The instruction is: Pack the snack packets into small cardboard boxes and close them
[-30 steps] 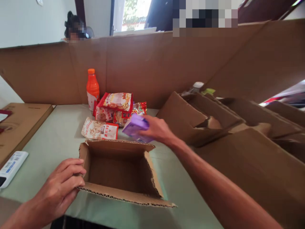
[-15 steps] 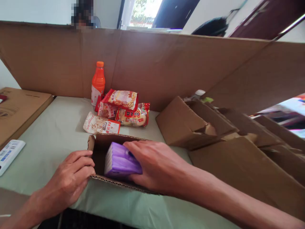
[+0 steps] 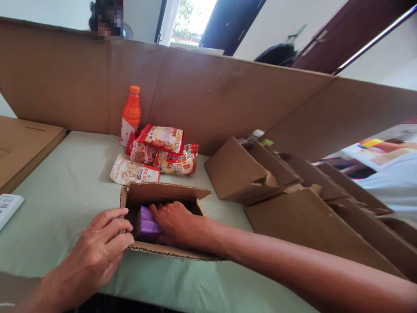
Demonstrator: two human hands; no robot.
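A small open cardboard box sits on the pale green table in front of me. My right hand reaches down into it, fingers closed on a purple packet lying low inside the box. My left hand grips the box's near left corner, fingers curled over the wall. Just behind the box lie several red and white snack packets and an upright orange drink bottle.
A tall cardboard screen runs across the back of the table. Folded and open cardboard boxes pile up on the right. A flat cardboard sheet and a white device lie at the left. A person's head shows beyond the screen.
My right hand carried the purple packet from above the snack packets down into the box and now presses it near the bottom. My left hand stayed on the box's corner.
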